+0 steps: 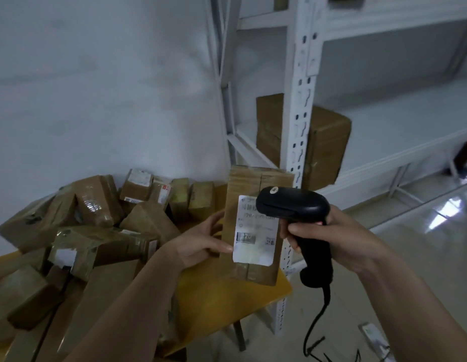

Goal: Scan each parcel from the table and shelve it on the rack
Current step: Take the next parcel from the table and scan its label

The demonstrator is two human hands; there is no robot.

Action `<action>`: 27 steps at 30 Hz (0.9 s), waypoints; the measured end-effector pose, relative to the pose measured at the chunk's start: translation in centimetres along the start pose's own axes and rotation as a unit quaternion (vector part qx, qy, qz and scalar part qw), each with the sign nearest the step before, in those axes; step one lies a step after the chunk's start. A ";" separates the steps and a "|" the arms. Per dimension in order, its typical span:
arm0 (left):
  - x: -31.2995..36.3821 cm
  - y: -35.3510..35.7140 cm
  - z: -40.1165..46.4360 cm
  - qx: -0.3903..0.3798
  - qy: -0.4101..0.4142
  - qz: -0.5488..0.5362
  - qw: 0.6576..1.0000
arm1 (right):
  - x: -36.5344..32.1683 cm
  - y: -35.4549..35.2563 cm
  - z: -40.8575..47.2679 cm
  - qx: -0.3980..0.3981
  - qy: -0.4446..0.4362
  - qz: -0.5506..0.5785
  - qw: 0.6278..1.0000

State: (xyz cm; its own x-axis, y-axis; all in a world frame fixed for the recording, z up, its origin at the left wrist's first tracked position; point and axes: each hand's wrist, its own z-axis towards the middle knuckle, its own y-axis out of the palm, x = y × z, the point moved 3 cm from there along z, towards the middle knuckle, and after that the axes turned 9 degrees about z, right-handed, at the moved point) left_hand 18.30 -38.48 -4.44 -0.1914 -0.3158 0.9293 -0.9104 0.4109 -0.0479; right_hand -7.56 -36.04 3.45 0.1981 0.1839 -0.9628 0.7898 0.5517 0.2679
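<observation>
White wall and a white metal rack [302,105] back a yellow table [227,296]; above that table's right end the parcel [253,223] is held upright, its white label [254,231] facing the camera. The left hand [201,241] grips the parcel's left edge, thumb across the label's margin. The right hand [339,236] is wrapped round the handle of a black scanner [295,207], whose head sits just over the label's upper right corner.

The scanner looks very close and partly covers the label, so the read may fail. A one-edge grip could also let the box tip or slip.

Left of the parcel, more taped cardboard boxes [91,226] lie heaped on the table. Behind it, one brown box [323,145] already stands on a rack shelf; the rack's upright post stands between parcel and shelf. The scanner's cable [315,320] dangles below, liable to snag.
</observation>
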 end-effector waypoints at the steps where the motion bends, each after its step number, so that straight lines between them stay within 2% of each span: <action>1: 1.0 0.8 0.5 0.003 0.011 0.004 1.000 | -0.7 -0.7 -0.6 -0.005 -0.013 -0.003 1.000; 7: 6.7 7.5 3.8 0.011 0.055 0.021 0.998 | -4.2 -5.5 -4.5 -0.013 -0.056 -0.035 0.998; 10: 9.5 11.0 5.6 0.027 0.074 0.063 0.995 | -5.8 -8.4 -6.1 -0.006 -0.065 -0.056 0.996; 17: 16.2 18.1 10.2 0.175 0.093 0.166 0.966 | -8.8 -16.3 -7.2 0.008 -0.085 -0.037 0.996; 22: 20.3 22.5 14.4 0.296 0.105 0.302 0.900 | -9.1 -22.3 -6.8 0.063 -0.066 0.024 0.996; 27: 23.6 25.5 18.0 0.374 0.088 0.492 0.781 | -9.2 -27.1 -5.6 0.113 -0.052 0.085 0.989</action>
State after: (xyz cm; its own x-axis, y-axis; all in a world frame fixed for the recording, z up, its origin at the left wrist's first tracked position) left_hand -16.06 -50.83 9.71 -0.9400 -0.0117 0.3411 -0.3271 -0.2548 -0.9100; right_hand -34.06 -48.14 5.26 0.3884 0.1682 -0.9060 0.8470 0.3221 0.4229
